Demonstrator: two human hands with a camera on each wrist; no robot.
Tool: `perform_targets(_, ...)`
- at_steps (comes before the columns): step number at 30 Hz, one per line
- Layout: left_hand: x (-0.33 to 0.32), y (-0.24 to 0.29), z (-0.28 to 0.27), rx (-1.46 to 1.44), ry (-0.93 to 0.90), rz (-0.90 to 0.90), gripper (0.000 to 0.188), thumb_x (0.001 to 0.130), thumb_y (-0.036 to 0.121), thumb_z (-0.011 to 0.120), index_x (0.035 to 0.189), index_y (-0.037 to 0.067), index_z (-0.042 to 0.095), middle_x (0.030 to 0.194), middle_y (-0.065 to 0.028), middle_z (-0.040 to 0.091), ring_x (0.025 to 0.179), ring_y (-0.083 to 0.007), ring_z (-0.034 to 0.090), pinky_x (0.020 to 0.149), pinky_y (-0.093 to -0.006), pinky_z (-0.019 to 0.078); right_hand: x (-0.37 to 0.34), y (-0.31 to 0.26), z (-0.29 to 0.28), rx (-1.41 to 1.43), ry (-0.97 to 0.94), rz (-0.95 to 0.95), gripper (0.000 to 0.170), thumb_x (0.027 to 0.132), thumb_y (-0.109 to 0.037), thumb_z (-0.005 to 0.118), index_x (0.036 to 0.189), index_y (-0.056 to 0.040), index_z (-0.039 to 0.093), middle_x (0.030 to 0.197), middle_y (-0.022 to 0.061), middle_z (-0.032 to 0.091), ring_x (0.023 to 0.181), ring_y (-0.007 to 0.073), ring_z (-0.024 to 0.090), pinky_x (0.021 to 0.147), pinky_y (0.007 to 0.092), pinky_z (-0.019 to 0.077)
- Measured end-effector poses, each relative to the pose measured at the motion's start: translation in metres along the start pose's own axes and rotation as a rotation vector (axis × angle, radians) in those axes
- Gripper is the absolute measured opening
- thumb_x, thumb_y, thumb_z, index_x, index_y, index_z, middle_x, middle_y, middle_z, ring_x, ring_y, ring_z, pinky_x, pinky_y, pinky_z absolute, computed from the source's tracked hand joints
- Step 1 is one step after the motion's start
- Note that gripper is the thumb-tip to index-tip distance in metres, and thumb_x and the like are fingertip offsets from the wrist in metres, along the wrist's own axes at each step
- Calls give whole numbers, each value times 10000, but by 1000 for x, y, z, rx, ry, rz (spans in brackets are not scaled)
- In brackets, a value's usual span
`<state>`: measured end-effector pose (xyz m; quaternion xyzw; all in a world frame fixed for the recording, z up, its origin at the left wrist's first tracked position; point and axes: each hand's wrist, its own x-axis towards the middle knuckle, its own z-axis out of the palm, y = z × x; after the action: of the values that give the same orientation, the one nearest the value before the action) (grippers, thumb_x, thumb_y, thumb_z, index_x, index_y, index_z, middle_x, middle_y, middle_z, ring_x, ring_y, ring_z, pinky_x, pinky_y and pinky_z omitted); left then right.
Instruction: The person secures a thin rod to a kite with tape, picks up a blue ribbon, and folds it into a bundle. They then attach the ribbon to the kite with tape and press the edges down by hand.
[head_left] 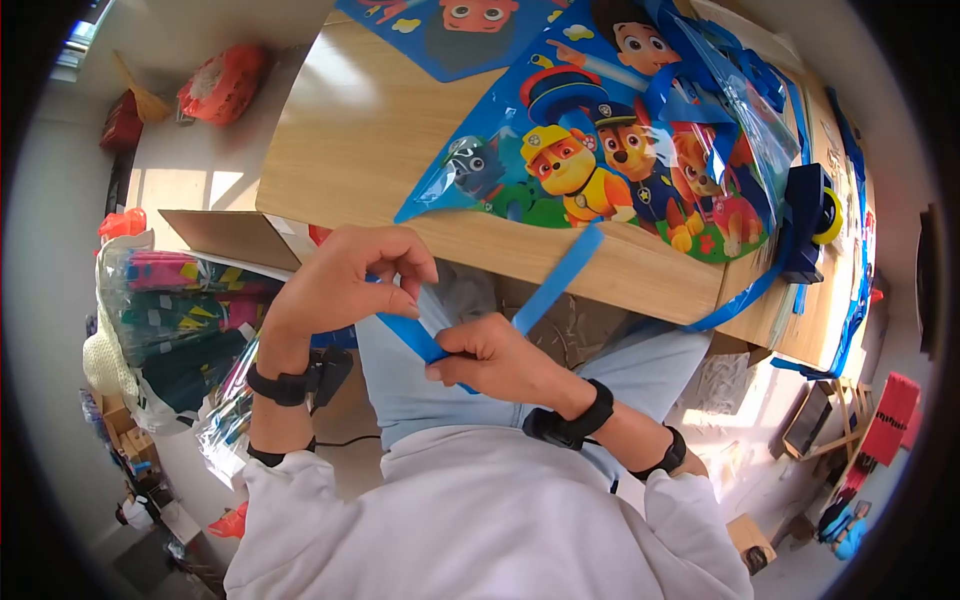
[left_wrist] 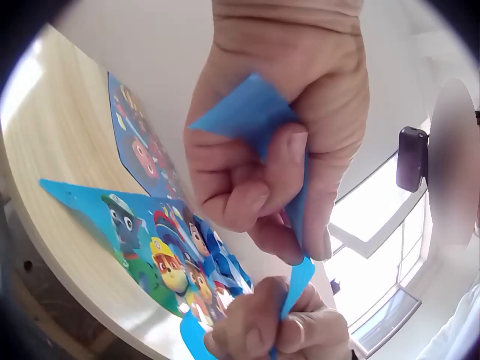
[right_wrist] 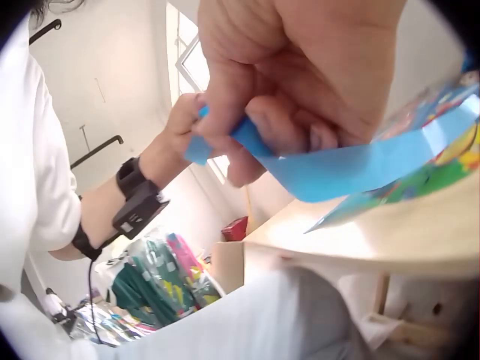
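A blue ribbon (head_left: 560, 278) runs between both hands, above the lap and in front of the table edge. My left hand (head_left: 350, 280) grips its end with curled fingers; in the left wrist view a flat flap of the ribbon (left_wrist: 251, 109) sticks out across the palm. Close below, my right hand (head_left: 495, 360) pinches the same ribbon between thumb and fingers. From the right hand the strip (right_wrist: 337, 172) continues toward the table. A pennant with cartoon dogs (head_left: 575, 175) lies on the table, its pointed tip to the left.
The wooden table (head_left: 330, 150) also bears a second pennant (head_left: 460, 45), loose blue ribbons and a dark blue tape dispenser (head_left: 805, 225) at the right. An open cardboard flap (head_left: 230, 240) and plastic-wrapped goods (head_left: 180, 310) stand at the left. A red bag (head_left: 222, 85) sits farther back.
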<state>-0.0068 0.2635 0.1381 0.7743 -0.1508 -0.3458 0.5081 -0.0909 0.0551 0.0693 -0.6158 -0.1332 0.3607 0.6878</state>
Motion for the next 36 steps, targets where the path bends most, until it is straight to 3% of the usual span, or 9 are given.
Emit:
perform_targets(3, 2, -10, -14, 265, 240, 73, 290, 721, -51, 731, 999, -6, 665, 807, -20, 633, 631, -36, 527, 583, -222, 461, 14, 2, 27, 145, 101, 59, 175, 877, -126, 674, 796, 27, 653, 652, 63, 634, 550, 110, 537, 536, 276, 432)
perform_targets(6, 11, -5, -12, 263, 602, 204, 303, 755, -37, 717, 1050, 9, 666, 900, -65, 678, 735, -103, 618, 675, -259, 503, 40, 11, 22, 361, 366, 84, 155, 902, -115, 660, 787, -13, 677, 689, 36, 659, 544, 71, 549, 501, 230, 415)
perform_targets(9, 25, -32, -20, 716, 1074, 506, 302, 808, -15, 697, 1103, 39, 674, 1034, -111, 698, 918, -218, 668, 799, -328, 522, 63, 40, 15, 522, 565, 140, 157, 909, -148, 670, 821, -19, 684, 698, 61, 669, 542, 82, 560, 513, 222, 430)
perform_targets(12, 24, -80, -4, 614, 902, 320, 344, 845, 10, 674, 1183, 73, 660, 1239, -114, 653, 1200, -292, 582, 1007, -438, 447, 71, 52, 5, 560, 633, 196, 165, 915, -177, 674, 849, -27, 687, 713, 72, 679, 538, 86, 560, 517, 220, 434)
perform_targets(18, 36, -137, 25, 905, 549, 314, 470, 843, 110, 702, 1301, 114, 597, 1454, -15, 517, 1412, -242, 397, 1172, -543, 235, 67, 44, -14, 428, 698, 196, 182, 917, -206, 676, 871, -30, 693, 727, 67, 683, 533, 74, 549, 513, 215, 427)
perform_targets(23, 29, -132, 17, 840, 541, 318, 502, 812, 140, 733, 1295, 115, 601, 1463, 0, 509, 1405, -234, 409, 1173, -540, 243, 60, 34, -75, 322, 878, -32, 145, 910, -162, 693, 902, -17, 703, 721, 36, 667, 502, 87, 565, 494, 215, 452)
perform_targets(30, 12, -138, 8, 811, 611, 325, 473, 812, 127, 752, 1265, 96, 620, 1382, -68, 584, 1331, -266, 497, 1134, -493, 325, 51, 31, -93, 446, 894, 69, 179, 927, -190, 686, 916, -13, 708, 807, 40, 697, 585, 96, 628, 565, 217, 514)
perform_targets(33, 1, -118, 26, 280, 699, 281, 396, 876, 132, 711, 1252, 52, 616, 1263, -123, 653, 1204, -244, 591, 1049, -425, 428, 50, 21, -63, 285, 753, -43, 172, 927, -196, 684, 894, -30, 715, 805, 28, 694, 588, 74, 591, 536, 202, 459)
perform_targets(36, 4, -115, 58, -562, 448, 102, 302, 935, 151, 660, 1203, 18, 621, 1130, -121, 686, 1016, -186, 649, 884, -345, 519, 60, 17, -6, 274, 638, 34, 165, 918, -184, 687, 876, -28, 722, 764, 16, 678, 582, 54, 552, 522, 207, 424)
